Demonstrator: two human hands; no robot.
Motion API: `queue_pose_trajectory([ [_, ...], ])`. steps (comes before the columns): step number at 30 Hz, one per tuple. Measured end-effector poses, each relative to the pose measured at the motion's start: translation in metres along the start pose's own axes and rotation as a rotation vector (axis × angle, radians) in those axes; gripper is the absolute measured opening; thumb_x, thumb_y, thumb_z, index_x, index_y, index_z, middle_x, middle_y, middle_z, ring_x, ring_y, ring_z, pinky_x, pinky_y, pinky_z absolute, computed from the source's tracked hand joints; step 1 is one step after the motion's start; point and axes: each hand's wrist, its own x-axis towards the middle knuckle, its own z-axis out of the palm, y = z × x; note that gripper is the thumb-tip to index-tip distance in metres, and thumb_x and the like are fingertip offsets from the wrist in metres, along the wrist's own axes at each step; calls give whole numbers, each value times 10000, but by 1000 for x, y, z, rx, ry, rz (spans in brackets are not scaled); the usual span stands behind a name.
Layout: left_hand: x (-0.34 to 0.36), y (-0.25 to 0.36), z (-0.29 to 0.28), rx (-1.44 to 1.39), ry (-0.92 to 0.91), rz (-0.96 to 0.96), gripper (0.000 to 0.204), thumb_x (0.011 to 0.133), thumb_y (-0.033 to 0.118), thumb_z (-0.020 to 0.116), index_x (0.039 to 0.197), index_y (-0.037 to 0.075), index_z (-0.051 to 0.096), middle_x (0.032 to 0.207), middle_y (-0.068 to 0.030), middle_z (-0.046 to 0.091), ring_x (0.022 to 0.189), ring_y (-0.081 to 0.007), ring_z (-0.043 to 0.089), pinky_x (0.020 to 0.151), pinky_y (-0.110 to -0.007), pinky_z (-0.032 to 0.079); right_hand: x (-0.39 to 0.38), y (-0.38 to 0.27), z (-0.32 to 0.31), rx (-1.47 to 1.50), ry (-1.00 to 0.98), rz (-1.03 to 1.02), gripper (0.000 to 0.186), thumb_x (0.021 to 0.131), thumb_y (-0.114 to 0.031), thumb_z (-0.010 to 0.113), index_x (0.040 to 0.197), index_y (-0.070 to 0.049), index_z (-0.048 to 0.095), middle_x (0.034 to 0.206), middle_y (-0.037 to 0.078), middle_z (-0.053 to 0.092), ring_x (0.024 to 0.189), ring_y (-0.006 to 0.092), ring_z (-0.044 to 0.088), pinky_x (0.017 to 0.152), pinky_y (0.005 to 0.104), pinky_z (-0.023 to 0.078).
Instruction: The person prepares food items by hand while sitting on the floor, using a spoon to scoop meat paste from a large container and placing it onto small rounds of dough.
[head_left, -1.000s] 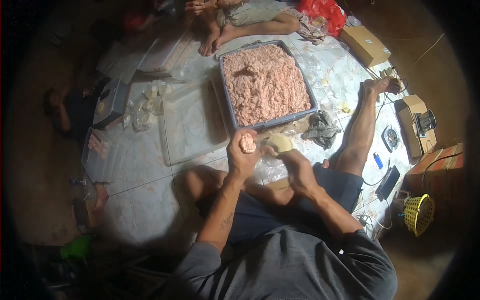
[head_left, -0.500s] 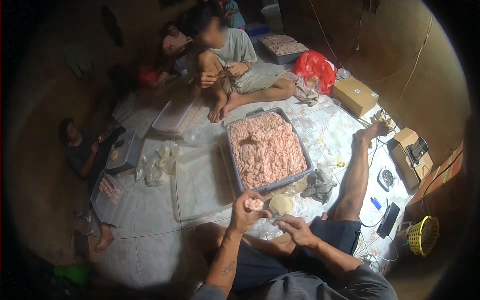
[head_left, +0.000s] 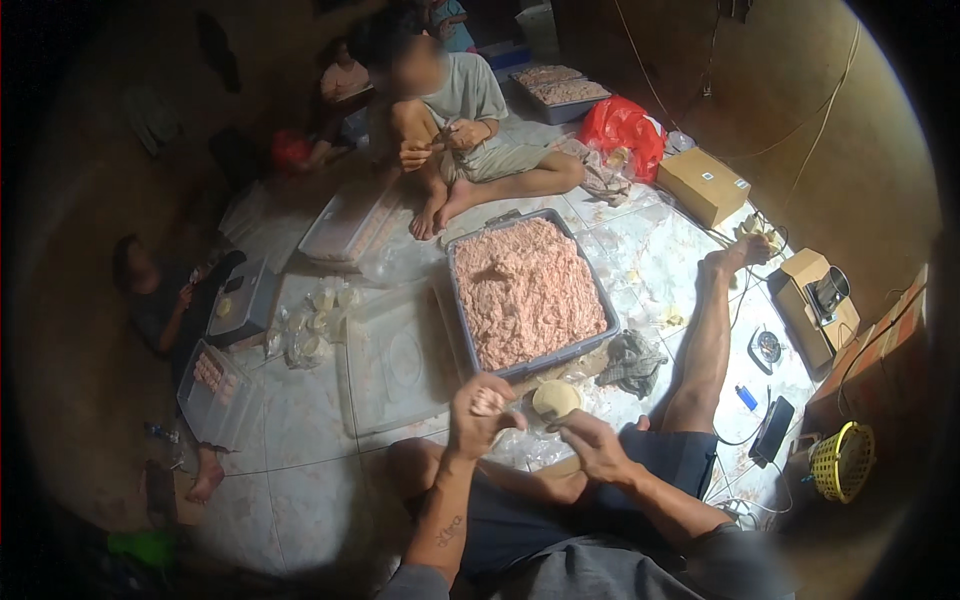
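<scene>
My left hand is closed around a lump of pink paste, part of which shows above the curled fingers; its thumb points toward my right hand. My right hand is pinched on a thin, small thing too blurred to name. Between and just beyond the hands sits a stack of round, pale dough wrappers on clear plastic. Beyond it stands a grey tub heaped with pink paste, its surface rough and dug in on the left.
A clear plastic lid lies left of the tub, a grey rag to its right. A co-worker sits cross-legged beyond it; others are at the left. Cardboard boxes, cables, a blue lighter and a yellow basket are at the right.
The fingers of my left hand have closed further over the pink lump, covering more of it. My right hand has tilted and drawn slightly away from my left. The whole view has shifted slightly.
</scene>
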Motion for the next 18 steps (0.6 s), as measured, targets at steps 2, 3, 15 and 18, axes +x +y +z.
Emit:
queue_pose_trajectory([
  [2, -2, -19, 14, 335, -63, 53, 477, 608, 230, 977, 863, 76, 605, 855, -4, 617, 756, -77, 562, 649, -232, 472, 4, 2, 8, -146, -9, -22, 183, 949, 10, 561, 1105, 2, 656, 926, 148, 597, 822, 280, 593, 737, 366, 479],
  [3, -3, -28, 17, 478, 8, 70, 483, 603, 238, 980, 862, 71, 608, 847, -1, 618, 755, -80, 561, 656, -237, 471, 6, 4, 12, -220, -15, -34, 221, 924, 45, 546, 1116, -1, 647, 921, 166, 587, 829, 328, 598, 744, 387, 485],
  [15, 16, -13, 20, 767, 5, -94, 221, 738, 44, 826, 861, 23, 643, 833, -37, 704, 731, -130, 629, 676, -318, 519, 39, -26, -19, -589, -61, -115, 183, 928, -76, 587, 1100, -33, 634, 900, 214, 613, 818, 445, 633, 684, 460, 509],
  [18, 4, -13, -16, 459, -79, 45, 263, 753, 24, 832, 888, 19, 607, 903, -41, 710, 800, -121, 642, 681, -340, 506, 48, -60, -17, -477, 20, -134, 167, 911, -24, 596, 1069, -23, 648, 884, 216, 609, 819, 437, 631, 689, 457, 506],
])
